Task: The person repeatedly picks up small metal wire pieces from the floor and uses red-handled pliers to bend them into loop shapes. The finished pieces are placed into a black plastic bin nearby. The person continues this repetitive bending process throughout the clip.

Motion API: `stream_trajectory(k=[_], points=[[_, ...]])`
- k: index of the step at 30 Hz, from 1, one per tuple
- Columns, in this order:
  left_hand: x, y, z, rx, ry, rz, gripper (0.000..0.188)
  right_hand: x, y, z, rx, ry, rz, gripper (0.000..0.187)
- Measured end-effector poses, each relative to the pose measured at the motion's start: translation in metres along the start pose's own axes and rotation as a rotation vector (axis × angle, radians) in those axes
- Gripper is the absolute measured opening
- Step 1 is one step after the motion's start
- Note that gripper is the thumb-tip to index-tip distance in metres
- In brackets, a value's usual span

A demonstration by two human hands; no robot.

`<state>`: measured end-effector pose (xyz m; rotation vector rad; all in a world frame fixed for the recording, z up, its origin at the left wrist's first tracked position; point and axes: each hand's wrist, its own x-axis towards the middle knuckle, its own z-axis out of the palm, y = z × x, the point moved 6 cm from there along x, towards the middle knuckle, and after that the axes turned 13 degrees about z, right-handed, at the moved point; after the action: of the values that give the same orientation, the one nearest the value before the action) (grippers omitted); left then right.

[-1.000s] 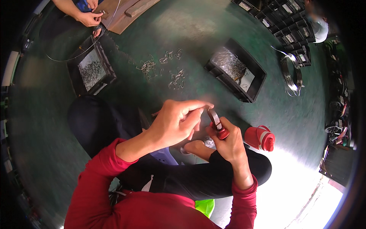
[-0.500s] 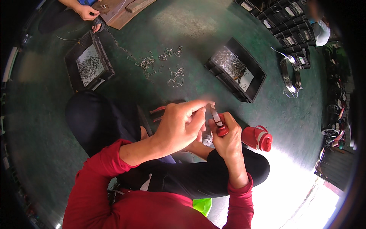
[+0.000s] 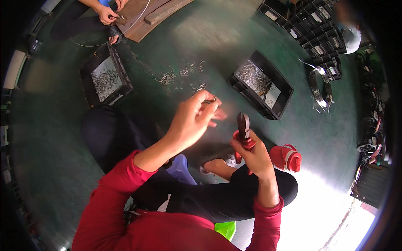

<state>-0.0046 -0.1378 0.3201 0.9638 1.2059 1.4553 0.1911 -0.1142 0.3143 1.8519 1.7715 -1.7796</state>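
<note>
Red-handled cutting pliers point(image 3: 243, 124) are gripped in my right hand point(image 3: 259, 158), their dark jaws pointing up and away from me. To their left, apart from the jaws, my left hand point(image 3: 191, 119) is raised with thumb and forefinger pinched on a small piece of bent metal wire point(image 3: 215, 99). Most of that piece is hidden by the fingers. Just beyond my left hand, small bent wire hooks point(image 3: 166, 78) lie in loose heaps on the green floor.
Black bins of wire pieces stand at left point(image 3: 126, 85) and right point(image 3: 286, 94). A red jug point(image 3: 283, 157) is by my right knee, a wire coil point(image 3: 314, 88) farther right, stacked black crates point(image 3: 312, 31) behind. A co-worker's hands point(image 3: 107, 16) work beside a brown board point(image 3: 136, 29).
My left hand has drawn away from the pliers, up and to the left, still pinching. The pliers now point more upright. The co-worker's second hand has come into view.
</note>
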Motion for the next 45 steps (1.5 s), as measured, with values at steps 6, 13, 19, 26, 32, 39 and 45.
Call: stream_trajectory(k=[6, 13, 19, 26, 32, 39, 45], points=[[0.004, -0.002, -0.003, -0.343, 0.047, -0.04, 0.02, -0.01, 0.001, 0.035, 0.427, -0.622, 0.105, 0.035], [0.0, 0.009, 0.008, -0.284, 0.008, 0.086, 0.016, -0.015, -0.004, 0.046, 0.545, -0.799, 0.124, 0.041], [-0.003, 0.013, 0.013, -0.26, -0.046, 0.245, 0.013, -0.016, -0.005, 0.044, 0.524, -0.8, 0.109, 0.039], [0.0, 0.016, 0.014, -0.105, -0.183, 0.381, 0.021, -0.013, -0.008, 0.022, 0.294, -0.437, 0.004, 0.026], [0.005, 0.011, 0.002, -0.176, -0.241, -0.09, 0.036, -0.024, -0.019, 0.002, -0.177, 0.11, -0.193, 0.025], [0.001, 0.017, 0.008, -0.058, -0.277, -0.095, 0.021, -0.019, -0.01, 0.005, -0.095, 0.064, -0.106, 0.024], [0.001, 0.014, 0.007, -0.028, -0.324, -0.042, 0.02, -0.016, -0.005, 0.012, -0.001, -0.065, -0.076, 0.02]])
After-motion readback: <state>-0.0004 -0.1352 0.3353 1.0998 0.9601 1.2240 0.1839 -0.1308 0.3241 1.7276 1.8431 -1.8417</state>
